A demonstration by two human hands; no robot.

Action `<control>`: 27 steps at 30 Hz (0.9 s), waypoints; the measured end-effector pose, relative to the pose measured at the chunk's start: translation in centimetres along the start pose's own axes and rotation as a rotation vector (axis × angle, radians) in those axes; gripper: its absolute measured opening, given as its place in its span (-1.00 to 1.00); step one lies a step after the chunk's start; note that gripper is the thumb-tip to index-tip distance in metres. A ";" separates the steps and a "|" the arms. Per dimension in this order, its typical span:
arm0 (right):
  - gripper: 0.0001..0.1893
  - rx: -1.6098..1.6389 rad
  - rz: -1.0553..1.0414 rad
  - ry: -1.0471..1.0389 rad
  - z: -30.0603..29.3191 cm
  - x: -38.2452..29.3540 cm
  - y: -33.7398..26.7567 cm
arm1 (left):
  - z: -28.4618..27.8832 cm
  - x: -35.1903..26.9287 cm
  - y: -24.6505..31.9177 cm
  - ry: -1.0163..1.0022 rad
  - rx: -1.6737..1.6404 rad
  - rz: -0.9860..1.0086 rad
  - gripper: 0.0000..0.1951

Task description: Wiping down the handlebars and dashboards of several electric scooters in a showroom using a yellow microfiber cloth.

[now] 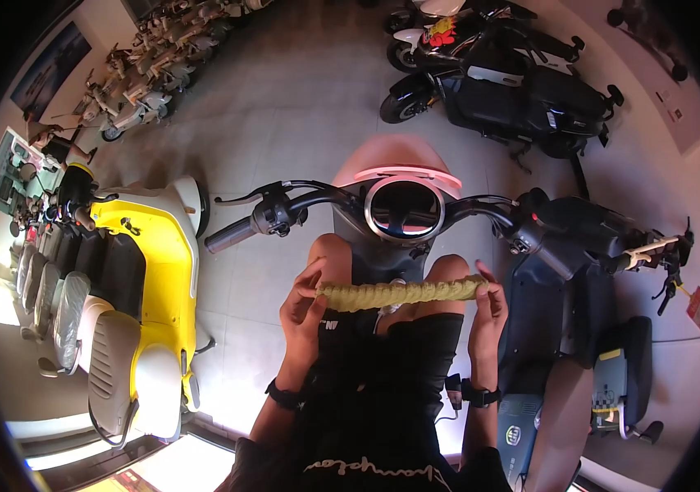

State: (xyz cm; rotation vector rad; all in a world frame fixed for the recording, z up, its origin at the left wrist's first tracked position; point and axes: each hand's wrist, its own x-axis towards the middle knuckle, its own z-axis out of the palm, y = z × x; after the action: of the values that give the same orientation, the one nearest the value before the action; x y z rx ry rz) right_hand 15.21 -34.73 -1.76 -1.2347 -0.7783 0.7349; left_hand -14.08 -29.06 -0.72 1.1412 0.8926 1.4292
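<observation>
A yellow-green strip of knitted or crocheted fabric stretches level across my lap, with a bumpy, ridged upper edge. My left hand pinches one end between thumb and fingers. At the other end, my right hand grips it the same way. Both hands are above my thighs, and black bands circle both wrists. Just ahead of my knees are the handlebars of a pink scooter, with a round display in a silver ring. Neither hand touches the left handlebar grip or the right handlebar grip.
On the left stands a yellow and white scooter, with more seats beyond it. Close on the right is a dark scooter. Black scooters are parked ahead right; a row of scooters lines the far left. Grey floor tiles lie between.
</observation>
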 end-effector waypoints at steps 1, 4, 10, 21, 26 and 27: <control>-0.87 0.001 -0.005 -0.003 0.2 0.5 0.1 | -0.2 0.5 -0.3 0.001 -0.002 0.006 -0.95; -0.78 -0.135 -0.062 -0.009 1.7 2.6 -0.1 | -0.2 2.9 -0.7 0.113 -0.048 -0.115 -0.80; -0.50 -0.647 -0.541 0.054 7.5 7.6 -1.4 | 3.8 8.2 -1.0 0.071 0.887 0.420 -0.40; -0.37 -1.068 -0.402 0.059 8.9 8.0 0.4 | 7.4 6.1 -5.1 -0.356 1.059 0.578 -0.14; -0.40 -1.092 -0.519 0.073 9.0 8.4 0.2 | 9.1 7.9 -6.9 -0.299 1.206 0.565 -0.25; -0.40 -1.092 -0.518 0.073 9.0 8.3 0.0 | 9.1 8.3 -6.7 -0.300 1.206 0.564 -0.25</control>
State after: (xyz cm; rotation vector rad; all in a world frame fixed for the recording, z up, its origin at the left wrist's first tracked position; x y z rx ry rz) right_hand 12.14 -23.10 0.56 -1.8741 -1.4469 -0.2412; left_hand -3.38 -20.25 -3.19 2.5867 1.3049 1.0025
